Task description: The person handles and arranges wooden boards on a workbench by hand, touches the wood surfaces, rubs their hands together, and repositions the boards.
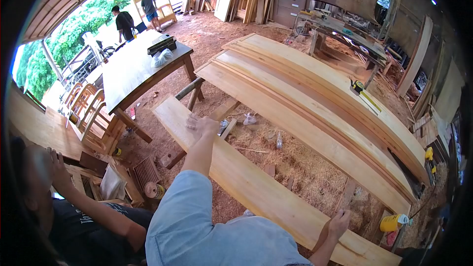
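Observation:
A long pale board [256, 182] runs diagonally in front of me, from the middle left to the lower right. My left hand [201, 125] is over its upper left end, fingers smeared by motion, so whether they hold anything is unclear. At the board's far edge, lower right, my right hand [339, 223] is closed, its fingers curled round the edge. Beyond a strip of shavings-covered floor lies a row of wide wooden panels [300, 113], side by side. A tape measure [357, 86] rests on the farthest panel.
Close at the lower left is a person [93, 221] with a raised hand. Two people [124, 23] stand at the back left. A table [133, 71] bears a dark case. A yellow container [390, 222] stands lower right, a yellow tool [430, 160] at the panels' right end.

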`<state>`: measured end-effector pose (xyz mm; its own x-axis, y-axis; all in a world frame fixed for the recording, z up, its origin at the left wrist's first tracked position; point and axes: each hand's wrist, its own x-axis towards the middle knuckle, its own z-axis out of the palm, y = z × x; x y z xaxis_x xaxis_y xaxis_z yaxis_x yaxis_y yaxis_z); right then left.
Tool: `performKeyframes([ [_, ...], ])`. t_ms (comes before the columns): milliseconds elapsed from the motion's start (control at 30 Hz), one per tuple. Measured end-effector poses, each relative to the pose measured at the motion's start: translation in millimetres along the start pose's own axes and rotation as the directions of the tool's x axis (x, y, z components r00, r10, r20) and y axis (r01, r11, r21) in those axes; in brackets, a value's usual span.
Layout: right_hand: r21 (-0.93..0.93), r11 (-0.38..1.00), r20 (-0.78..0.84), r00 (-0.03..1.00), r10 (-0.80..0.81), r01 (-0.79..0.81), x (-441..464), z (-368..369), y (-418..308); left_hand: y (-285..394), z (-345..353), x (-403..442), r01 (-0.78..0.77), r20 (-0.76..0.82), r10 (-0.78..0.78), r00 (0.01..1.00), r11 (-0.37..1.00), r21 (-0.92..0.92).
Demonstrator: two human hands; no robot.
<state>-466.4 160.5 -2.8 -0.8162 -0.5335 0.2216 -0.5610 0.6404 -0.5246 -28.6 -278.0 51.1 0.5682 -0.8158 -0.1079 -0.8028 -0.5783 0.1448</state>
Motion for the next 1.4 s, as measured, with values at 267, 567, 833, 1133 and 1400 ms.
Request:
performKeyframes([
  [267,0.05,0.998,0.072,0.997,0.019,-0.023,3,1,7,-4,7,0,-0.017,-0.058,0.014,0.998,0.999,-0.052],
  [567,0.344,0.937,-0.033,0.996,0.085,-0.069,1,-5,6,-4,-16,-14,-0.028,-0.027,0.025,0.999,0.989,-0.145],
  [833,0.324,0.94,-0.19,0.981,-0.044,0.105,0,5,18,-1,-13,-12,-0.014,-0.023,0.013,1.0,0.997,-0.07],
  [1133,0.377,0.926,-0.067,0.998,0.011,0.015,-1,-1,10,1,-3,-2,-0.005,-0.004,0.005,1.0,1.0,0.007],
  [1400,0.47,0.881,-0.059,0.994,0.092,-0.054,2,4,18,1,-2,-3,0.003,-0.019,-0.003,1.0,1.0,-0.003],
])
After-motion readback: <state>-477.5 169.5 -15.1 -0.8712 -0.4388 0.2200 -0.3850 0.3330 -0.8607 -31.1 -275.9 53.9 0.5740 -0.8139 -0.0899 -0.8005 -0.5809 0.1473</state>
